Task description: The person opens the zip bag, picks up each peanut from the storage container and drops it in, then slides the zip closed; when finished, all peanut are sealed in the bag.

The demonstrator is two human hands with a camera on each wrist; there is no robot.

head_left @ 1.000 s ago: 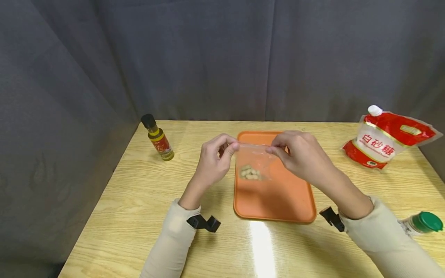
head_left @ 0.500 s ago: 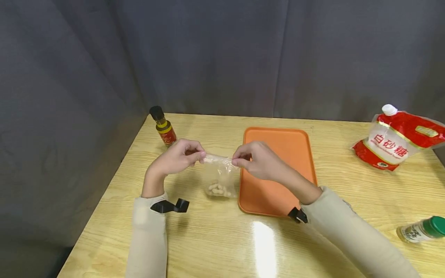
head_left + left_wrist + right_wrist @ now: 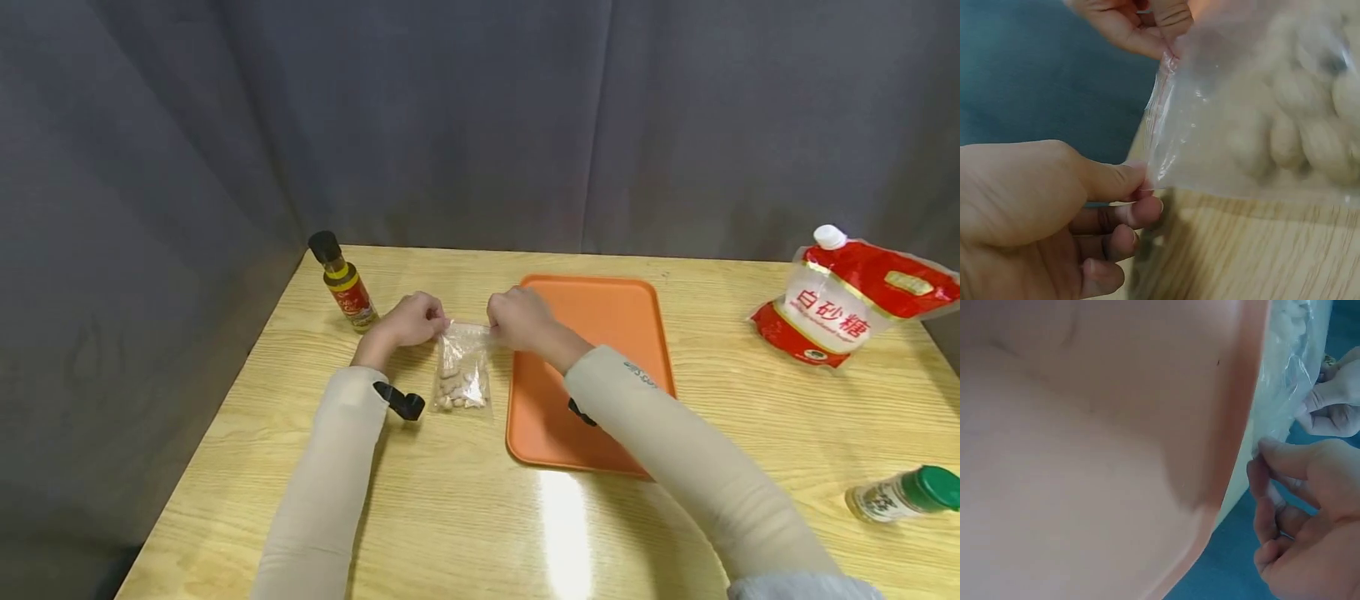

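A small clear zip bag (image 3: pixel 462 367) with several peanuts (image 3: pixel 1300 134) in its lower part lies on the wooden table, just left of the orange tray (image 3: pixel 592 417). My left hand (image 3: pixel 411 320) pinches the left corner of the bag's top between thumb and forefinger, as the left wrist view (image 3: pixel 1054 206) shows up close. At the opposite top corner my right hand (image 3: pixel 517 317) pinches the edge, thumb against forefinger (image 3: pixel 1260 478). The zip strip (image 3: pixel 1161 112) runs between both hands. In the head view the right forearm crosses over the tray.
An olive oil bottle (image 3: pixel 343 283) with a black cap stands close behind the left hand. A red and white sugar pouch (image 3: pixel 840 304) stands at the back right. A green-capped shaker (image 3: pixel 903 496) lies at the right. A dark curtain (image 3: pixel 450 125) borders the table's back.
Both hands have carried the zip bag from over the tray leftward and lowered it onto the table. The tray, bottle, pouch and shaker stay in place; the head view has shifted slightly.
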